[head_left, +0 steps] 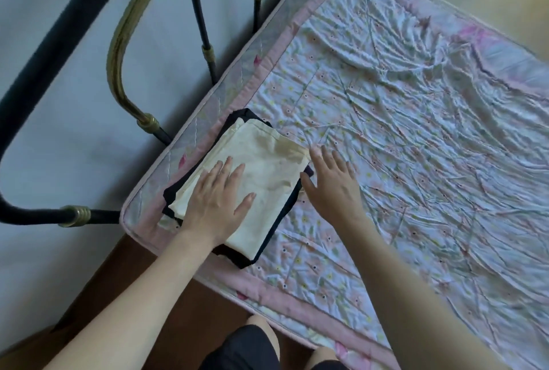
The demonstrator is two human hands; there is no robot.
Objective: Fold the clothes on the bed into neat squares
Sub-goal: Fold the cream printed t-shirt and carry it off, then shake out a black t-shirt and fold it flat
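A cream folded garment [267, 161] lies on top of a dark folded garment [285, 215], whose edges stick out around it, at the near left corner of the bed [416, 131]. My left hand [219, 194] presses flat on the cream garment with straight fingers. My right hand [332, 185] is spread open at the stack's right edge, its thumb next to the dark cloth and its fingers over the sheet.
A wrinkled floral sheet with a pink border covers the bed to the right of the stack. A black and brass metal bed frame [124, 51] stands to the left against a pale wall. Brown floor and my knees [258, 340] show at the bottom.
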